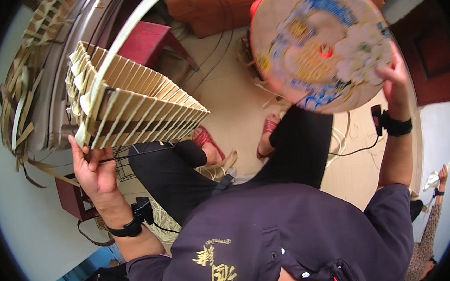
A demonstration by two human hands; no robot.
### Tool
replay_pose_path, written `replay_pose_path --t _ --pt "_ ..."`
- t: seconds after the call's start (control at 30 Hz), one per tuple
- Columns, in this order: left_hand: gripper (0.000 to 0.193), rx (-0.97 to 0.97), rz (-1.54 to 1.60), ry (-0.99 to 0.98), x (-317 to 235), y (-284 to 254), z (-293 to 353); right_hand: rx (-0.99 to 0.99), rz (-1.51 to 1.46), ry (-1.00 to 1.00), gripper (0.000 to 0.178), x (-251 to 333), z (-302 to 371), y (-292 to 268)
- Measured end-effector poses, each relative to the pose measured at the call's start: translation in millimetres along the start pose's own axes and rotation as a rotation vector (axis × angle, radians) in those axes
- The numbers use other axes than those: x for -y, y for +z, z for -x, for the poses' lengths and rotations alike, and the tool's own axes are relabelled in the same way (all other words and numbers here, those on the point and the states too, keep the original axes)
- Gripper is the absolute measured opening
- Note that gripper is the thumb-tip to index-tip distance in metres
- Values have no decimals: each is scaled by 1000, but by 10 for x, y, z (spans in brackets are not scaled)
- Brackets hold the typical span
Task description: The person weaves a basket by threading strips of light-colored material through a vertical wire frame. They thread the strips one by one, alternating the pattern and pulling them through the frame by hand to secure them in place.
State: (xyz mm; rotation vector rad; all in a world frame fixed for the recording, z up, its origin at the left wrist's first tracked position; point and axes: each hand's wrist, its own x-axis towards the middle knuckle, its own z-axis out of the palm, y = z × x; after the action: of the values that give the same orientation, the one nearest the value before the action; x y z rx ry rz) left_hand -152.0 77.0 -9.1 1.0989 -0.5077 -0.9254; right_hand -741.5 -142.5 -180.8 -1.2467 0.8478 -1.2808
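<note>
At the left, my left hand (96,173) pinches the lower corner of a partly woven basket (145,112) with cream strips wrapped over a tan and brown frame. The basket is held tilted, and a long pale strip (126,32) curves up from it. My right hand (395,79) is closed on the right edge of a round stool top (328,55) with a red rim, a blue, yellow and white flower pattern and a small red centre hole. The stool's legs are hidden, and so are some of my right fingers.
Bundles of tan strips (21,100) hang at the far left. A red stool (148,44) stands beyond the basket. Cords (170,217) and loose strips lie on the floor by my feet. Another person's arm (432,225) shows at the lower right, holding something white.
</note>
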Motion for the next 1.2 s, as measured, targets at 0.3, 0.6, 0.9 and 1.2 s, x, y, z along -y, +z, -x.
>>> replay_pose_path --t 0.3,0.6,0.9,1.2 --pt "32 -153 -162 203 625 1087 659 311 -135 384 87 -1110 175 943" --pt "37 -139 -274 213 449 1074 581 246 -357 724 77 -2803 483 2016" --pt "35 -150 -154 -191 812 1097 456 307 -40 876 52 -2726 384 2120" --pt "39 -19 381 -485 1021 858 -122 130 -612 778 41 -1867 325 1155"
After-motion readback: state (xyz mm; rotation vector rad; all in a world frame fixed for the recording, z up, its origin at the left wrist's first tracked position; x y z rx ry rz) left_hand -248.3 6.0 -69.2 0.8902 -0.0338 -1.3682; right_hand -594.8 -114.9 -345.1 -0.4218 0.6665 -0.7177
